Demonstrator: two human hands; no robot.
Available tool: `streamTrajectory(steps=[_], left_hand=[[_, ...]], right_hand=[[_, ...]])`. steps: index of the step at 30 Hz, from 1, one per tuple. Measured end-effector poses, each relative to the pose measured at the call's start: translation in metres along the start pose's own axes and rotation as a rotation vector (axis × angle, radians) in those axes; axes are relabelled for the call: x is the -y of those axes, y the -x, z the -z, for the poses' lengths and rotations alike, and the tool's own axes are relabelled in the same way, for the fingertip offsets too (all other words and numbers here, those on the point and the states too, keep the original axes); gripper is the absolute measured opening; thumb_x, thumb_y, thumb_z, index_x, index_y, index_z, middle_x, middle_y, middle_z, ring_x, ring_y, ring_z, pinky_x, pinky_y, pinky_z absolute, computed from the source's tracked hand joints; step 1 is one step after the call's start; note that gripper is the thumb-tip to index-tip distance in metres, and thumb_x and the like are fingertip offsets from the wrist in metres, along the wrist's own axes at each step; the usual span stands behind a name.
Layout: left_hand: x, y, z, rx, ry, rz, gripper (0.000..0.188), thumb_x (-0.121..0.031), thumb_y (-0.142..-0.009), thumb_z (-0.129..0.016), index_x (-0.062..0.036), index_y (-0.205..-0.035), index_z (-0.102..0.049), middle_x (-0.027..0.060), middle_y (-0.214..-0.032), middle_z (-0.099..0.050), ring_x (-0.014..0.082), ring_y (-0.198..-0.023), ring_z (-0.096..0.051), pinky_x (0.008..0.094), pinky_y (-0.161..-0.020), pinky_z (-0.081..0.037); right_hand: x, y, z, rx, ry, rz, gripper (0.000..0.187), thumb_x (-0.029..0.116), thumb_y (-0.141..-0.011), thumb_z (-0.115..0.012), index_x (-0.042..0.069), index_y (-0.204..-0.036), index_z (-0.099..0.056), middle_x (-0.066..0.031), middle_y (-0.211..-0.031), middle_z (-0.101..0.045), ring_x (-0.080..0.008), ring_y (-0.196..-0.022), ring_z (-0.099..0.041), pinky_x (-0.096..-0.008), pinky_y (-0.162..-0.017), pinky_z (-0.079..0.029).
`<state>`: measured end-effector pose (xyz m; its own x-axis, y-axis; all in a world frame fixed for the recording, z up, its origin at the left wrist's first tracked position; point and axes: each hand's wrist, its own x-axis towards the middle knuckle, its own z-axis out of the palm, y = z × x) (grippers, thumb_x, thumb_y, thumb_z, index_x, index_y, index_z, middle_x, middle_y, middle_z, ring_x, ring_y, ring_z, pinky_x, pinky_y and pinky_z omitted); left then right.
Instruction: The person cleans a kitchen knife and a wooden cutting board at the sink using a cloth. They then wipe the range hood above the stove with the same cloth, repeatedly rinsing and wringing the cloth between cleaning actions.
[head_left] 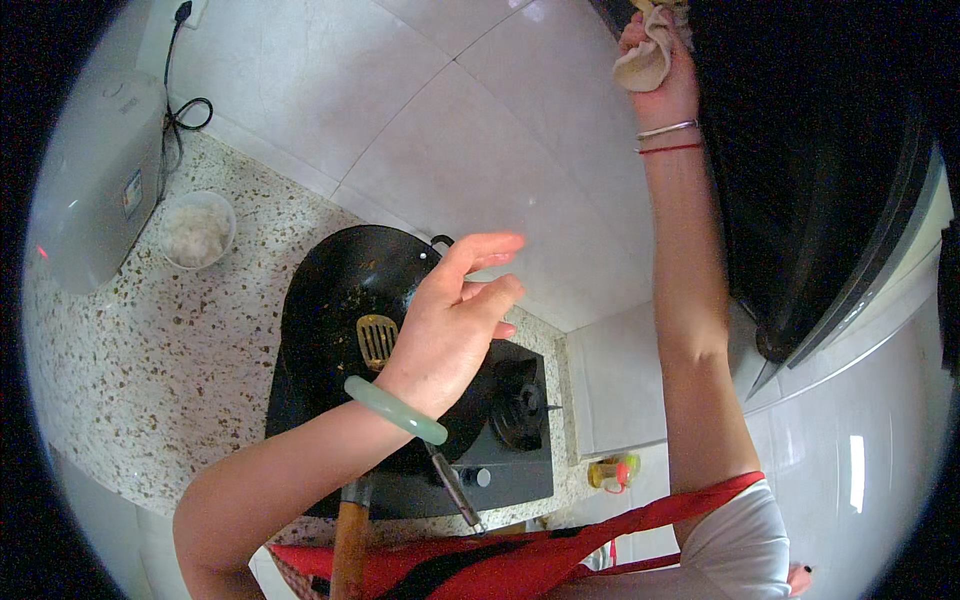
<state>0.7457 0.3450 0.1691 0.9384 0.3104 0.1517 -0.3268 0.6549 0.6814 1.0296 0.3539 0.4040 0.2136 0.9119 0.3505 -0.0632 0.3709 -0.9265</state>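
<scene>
Nearest, at the lower edge, a red apron with black patches (pixel 560 545) crosses the body, beside the brown wooden handle (pixel 350 545) of the wok. Above it the left hand (pixel 450 335), a pale green bangle (pixel 395 408) round its wrist, hangs in the air before the black round wok (pixel 312 290) – fingers parted and loosely bent, with nothing visible in their hold. A slotted metal spatula (pixel 377 342) lies in the wok, which sits on a black stove (pixel 525 465). To the left, on the speckled stone countertop (pixel 120 400), a white round bowl (pixel 233 222) of white grains stands near a pale boxy appliance (pixel 95 180). Farthest, at the top edge, the right hand (pixel 678 80) is clenched round a beige, crumpled cloth (pixel 643 65) – just beside a large black glossy panel (pixel 800 150).
</scene>
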Motion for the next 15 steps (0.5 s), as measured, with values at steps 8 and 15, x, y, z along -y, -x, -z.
streamTrajectory(steps=[8,15], left_hand=[[0.012,-0.005,-0.022,-0.007,0.053,0.015,0.031,-0.015,-0.091,-0.052,-0.0081,-0.120,-0.052,0.0066,-0.118,-0.055,0.0163,-0.097,-0.058,0.0302,-0.077,-0.050],[0.031,0.003,-0.042,-0.016,0.040,0.068,0.031,-0.015,-0.091,-0.051,-0.0086,-0.121,-0.052,0.0072,-0.117,-0.055,0.0160,-0.097,-0.058,0.0296,-0.076,-0.050]], right_hand=[[0.001,0.036,0.013,-0.149,0.026,0.174,0.030,0.005,-0.079,-0.061,-0.004,-0.107,-0.052,-0.0119,-0.084,-0.055,-0.0165,-0.065,-0.053,-0.0243,-0.060,-0.048],[0.046,0.105,0.078,-0.167,0.081,0.154,0.040,0.013,-0.081,-0.063,-0.004,-0.114,-0.048,-0.0147,-0.093,-0.057,-0.0165,-0.068,-0.054,-0.0265,-0.062,-0.048]])
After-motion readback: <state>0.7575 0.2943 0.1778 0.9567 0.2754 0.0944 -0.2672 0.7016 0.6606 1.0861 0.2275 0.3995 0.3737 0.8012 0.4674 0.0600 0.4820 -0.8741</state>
